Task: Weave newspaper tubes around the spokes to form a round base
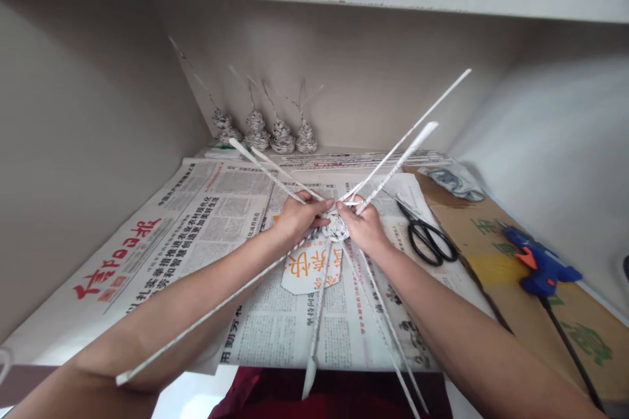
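Between my hands is a small woven piece of rolled newspaper strips point(337, 228), with several long paper rods sticking out of it in different directions. My left hand point(301, 215) grips its left side, fingers closed near the rods that point up and left. On the right side, my right hand point(362, 222) pinches it close to two rods pointing up and right. More rods hang toward my body, one of them crossing my left forearm. Beneath the piece lies a white card with orange characters point(310, 270). My fingers hide part of the weave.
Newspaper sheets point(196, 222) cover the table. Black-handled scissors point(428, 241) lie right of my right hand. Farther right, a blue glue gun point(540, 262) with a cord rests on cardboard point(484, 249) near a crumpled cloth point(455, 182). Several woven paper gourds point(282, 136) stand along the back wall beside loose paper rods point(363, 160).
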A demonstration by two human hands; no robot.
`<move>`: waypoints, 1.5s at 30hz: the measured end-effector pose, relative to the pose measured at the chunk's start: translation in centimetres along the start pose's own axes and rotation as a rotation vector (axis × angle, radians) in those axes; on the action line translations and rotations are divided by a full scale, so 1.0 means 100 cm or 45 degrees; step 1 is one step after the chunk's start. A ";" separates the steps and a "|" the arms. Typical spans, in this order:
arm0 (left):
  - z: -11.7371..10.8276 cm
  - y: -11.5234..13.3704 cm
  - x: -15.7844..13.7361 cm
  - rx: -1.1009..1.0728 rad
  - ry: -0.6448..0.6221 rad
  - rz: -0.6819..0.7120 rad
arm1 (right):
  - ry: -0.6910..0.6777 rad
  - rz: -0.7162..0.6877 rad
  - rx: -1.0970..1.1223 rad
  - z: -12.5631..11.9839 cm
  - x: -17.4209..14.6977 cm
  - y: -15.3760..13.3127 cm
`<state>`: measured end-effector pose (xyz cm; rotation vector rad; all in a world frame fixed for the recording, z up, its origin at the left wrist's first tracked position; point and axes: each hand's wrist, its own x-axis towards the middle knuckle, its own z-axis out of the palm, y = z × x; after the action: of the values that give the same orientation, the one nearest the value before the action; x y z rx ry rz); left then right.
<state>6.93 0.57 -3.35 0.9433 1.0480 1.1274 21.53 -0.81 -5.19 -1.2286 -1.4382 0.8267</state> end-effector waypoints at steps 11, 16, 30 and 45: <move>0.000 0.002 -0.001 -0.022 -0.088 -0.035 | 0.011 -0.034 0.073 0.000 0.001 0.003; 0.000 0.001 0.000 -0.016 -0.076 -0.060 | -0.019 -0.033 0.124 0.001 0.001 0.001; -0.002 0.006 0.004 -0.144 0.007 -0.119 | 0.073 0.074 0.285 0.002 0.000 -0.004; -0.001 0.006 0.008 -0.026 0.141 -0.151 | 0.037 0.042 0.321 0.004 -0.002 -0.006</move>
<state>6.80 1.46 -2.98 0.7989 1.1649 1.0994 20.99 -1.12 -4.75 -1.0701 -1.2507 0.9767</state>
